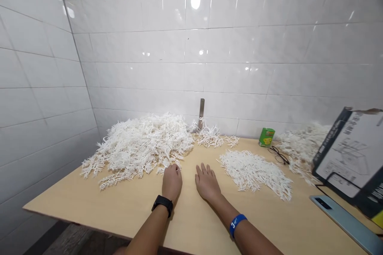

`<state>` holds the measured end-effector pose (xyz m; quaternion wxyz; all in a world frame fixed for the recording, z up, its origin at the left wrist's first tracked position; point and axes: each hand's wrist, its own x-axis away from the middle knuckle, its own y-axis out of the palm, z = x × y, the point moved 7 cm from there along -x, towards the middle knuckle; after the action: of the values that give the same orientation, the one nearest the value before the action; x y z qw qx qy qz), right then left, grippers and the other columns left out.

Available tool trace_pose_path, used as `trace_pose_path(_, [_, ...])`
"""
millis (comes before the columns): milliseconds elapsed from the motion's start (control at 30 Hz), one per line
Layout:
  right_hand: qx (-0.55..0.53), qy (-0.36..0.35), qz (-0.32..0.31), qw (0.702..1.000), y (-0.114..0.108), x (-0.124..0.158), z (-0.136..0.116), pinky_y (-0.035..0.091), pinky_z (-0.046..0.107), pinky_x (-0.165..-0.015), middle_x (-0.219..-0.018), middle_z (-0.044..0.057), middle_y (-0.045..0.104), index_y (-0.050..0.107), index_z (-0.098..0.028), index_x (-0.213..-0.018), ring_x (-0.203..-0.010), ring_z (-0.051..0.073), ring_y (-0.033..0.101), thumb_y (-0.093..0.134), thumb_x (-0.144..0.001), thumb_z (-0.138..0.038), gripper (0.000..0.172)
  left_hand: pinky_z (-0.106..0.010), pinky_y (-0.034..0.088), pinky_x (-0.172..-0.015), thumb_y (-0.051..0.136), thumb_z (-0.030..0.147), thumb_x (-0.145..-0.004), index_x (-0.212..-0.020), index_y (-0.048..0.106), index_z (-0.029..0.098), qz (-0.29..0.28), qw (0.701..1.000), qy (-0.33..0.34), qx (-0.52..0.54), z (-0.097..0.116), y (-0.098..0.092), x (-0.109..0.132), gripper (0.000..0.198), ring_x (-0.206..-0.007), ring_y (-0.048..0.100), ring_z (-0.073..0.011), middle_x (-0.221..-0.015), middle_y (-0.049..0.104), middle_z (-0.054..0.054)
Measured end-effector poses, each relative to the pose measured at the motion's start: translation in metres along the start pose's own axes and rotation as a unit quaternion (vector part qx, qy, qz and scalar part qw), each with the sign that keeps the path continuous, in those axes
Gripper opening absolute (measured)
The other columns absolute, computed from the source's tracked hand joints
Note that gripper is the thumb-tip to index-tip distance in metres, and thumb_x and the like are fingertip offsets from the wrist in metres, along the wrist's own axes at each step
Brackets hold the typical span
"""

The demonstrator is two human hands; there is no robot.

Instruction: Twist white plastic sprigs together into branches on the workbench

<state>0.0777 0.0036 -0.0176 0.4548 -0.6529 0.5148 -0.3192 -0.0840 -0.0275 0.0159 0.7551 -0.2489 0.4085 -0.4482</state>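
Head view: curls left hand (172, 183), cannot tell whether gripping, beside heap of white, branching, plastic-looking strands (149, 139) toward back-left corner of pale wooden table (191, 223); spreads right hand (208, 185) palm-down near flatter white pile (254, 169).

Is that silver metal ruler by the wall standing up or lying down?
Upright: the silver metal ruler rises before the white tiled wall, its lower part partly behind white branching pieces.

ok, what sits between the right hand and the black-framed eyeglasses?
Head view: a strip of bare tabletop beside the right hand, then the low pile of short white pieces.
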Motion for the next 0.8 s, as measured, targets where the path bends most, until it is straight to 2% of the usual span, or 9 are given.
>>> trace_pose_path(100, [-0.074, -0.064, -0.005, 0.995, 0.0, -0.008, -0.02, 0.015, 0.043, -0.117, -0.153, 0.008, 0.035, 0.043, -0.017, -0.144, -0.145, 0.028, 0.022, 0.023, -0.098, -0.039, 0.055, -0.029, 0.037, -0.069, 0.038, 0.017, -0.089, -0.075, 0.051, 0.018, -0.031, 0.997, 0.05, 0.054, 0.015, -0.001, 0.008, 0.019, -0.077, 0.054, -0.0193, -0.079, 0.059, -0.007])
trace_pose_path(200, [-0.162, -0.09, 0.006, 0.983, -0.004, -0.017, -0.031, 0.028, 0.039, -0.112, -0.138, 0.01, 0.055, 0.056, -0.017, -0.133, -0.135, 0.025, 0.042, 0.02, -0.099, -0.041, 0.055, -0.028, 0.037, -0.069, 0.038, 0.019, -0.089, -0.074, 0.052, 0.018, -0.096, 0.982, 0.118, 0.107, 0.033, 0.0, 0.024, 0.021, -0.075, 0.054, -0.0183, -0.078, 0.06, -0.006])
trace_pose_path(267, [-0.193, -0.107, 0.006, 0.975, -0.007, -0.02, -0.035, 0.031, 0.039, -0.11, -0.131, 0.01, 0.06, 0.062, -0.02, -0.126, -0.129, 0.025, 0.049, 0.026, -0.097, -0.046, 0.053, -0.028, 0.037, -0.068, 0.04, 0.019, -0.088, -0.074, 0.054, 0.018, -0.139, 0.972, 0.139, 0.13, 0.039, 0.0, 0.038, 0.019, -0.075, 0.054, -0.0179, -0.079, 0.061, -0.006])
trace_pose_path(333, [-0.199, -0.131, -0.02, 0.971, -0.006, -0.018, -0.038, 0.026, 0.041, -0.112, -0.133, 0.008, 0.06, 0.065, -0.022, -0.122, -0.132, 0.026, 0.046, 0.04, -0.092, -0.049, 0.048, -0.028, 0.039, -0.069, 0.044, 0.02, -0.086, -0.076, 0.056, 0.017, -0.169, 0.964, 0.135, 0.155, 0.041, -0.003, 0.052, 0.016, -0.076, 0.055, -0.0177, -0.081, 0.063, -0.006])
trace_pose_path(400, [-0.19, -0.159, -0.062, 0.967, -0.003, -0.013, -0.041, 0.019, 0.044, -0.116, -0.138, 0.006, 0.055, 0.067, -0.023, -0.12, -0.138, 0.029, 0.036, 0.053, -0.084, -0.047, 0.045, -0.028, 0.041, -0.073, 0.048, 0.019, -0.083, -0.08, 0.06, 0.017, -0.195, 0.956, 0.12, 0.183, 0.041, -0.008, 0.065, 0.013, -0.081, 0.057, -0.018, -0.086, 0.065, -0.006])
trace_pose_path(533, [-0.176, -0.212, -0.108, 0.955, -0.004, 0.005, -0.045, 0.014, 0.049, -0.117, -0.143, 0.003, 0.049, 0.072, -0.025, -0.109, -0.142, 0.031, 0.03, 0.057, -0.078, -0.032, 0.035, -0.028, 0.046, -0.081, 0.055, 0.02, -0.079, -0.094, 0.066, 0.019, -0.238, 0.935, 0.073, 0.252, 0.038, -0.019, 0.089, 0.019, -0.089, 0.06, -0.0186, -0.096, 0.068, -0.005])
trace_pose_path(600, [-0.185, -0.226, -0.103, 0.951, -0.006, 0.014, -0.046, 0.019, 0.049, -0.115, -0.14, 0.001, 0.054, 0.075, -0.026, -0.099, -0.14, 0.031, 0.034, 0.056, -0.077, -0.025, 0.029, -0.028, 0.047, -0.086, 0.053, 0.024, -0.083, -0.097, 0.067, 0.021, -0.21, 0.932, 0.052, 0.291, 0.034, -0.028, 0.093, 0.02, -0.096, 0.061, -0.0191, -0.103, 0.069, -0.006])
trace_pose_path(700, [-0.227, -0.251, -0.081, 0.938, -0.01, 0.026, -0.047, 0.031, 0.042, -0.111, -0.125, 0.001, 0.066, 0.076, -0.024, -0.087, -0.13, 0.026, 0.048, 0.052, -0.078, -0.019, 0.026, -0.031, 0.049, -0.088, 0.048, 0.034, -0.089, -0.1, 0.067, 0.021, -0.143, 0.936, 0.018, 0.32, 0.023, -0.036, 0.093, 0.025, -0.102, 0.062, -0.0208, -0.11, 0.067, -0.008])
trace_pose_path(800, [-0.257, -0.274, -0.056, 0.925, -0.015, 0.032, -0.048, 0.039, 0.035, -0.106, -0.113, 0.002, 0.071, 0.075, -0.023, -0.087, -0.117, 0.021, 0.058, 0.048, -0.077, -0.012, 0.03, -0.038, 0.049, -0.091, 0.05, 0.035, -0.087, -0.097, 0.067, 0.019, -0.038, 0.966, -0.035, 0.255, 0.005, -0.042, 0.089, 0.025, -0.111, 0.058, -0.0252, -0.116, 0.064, -0.011])
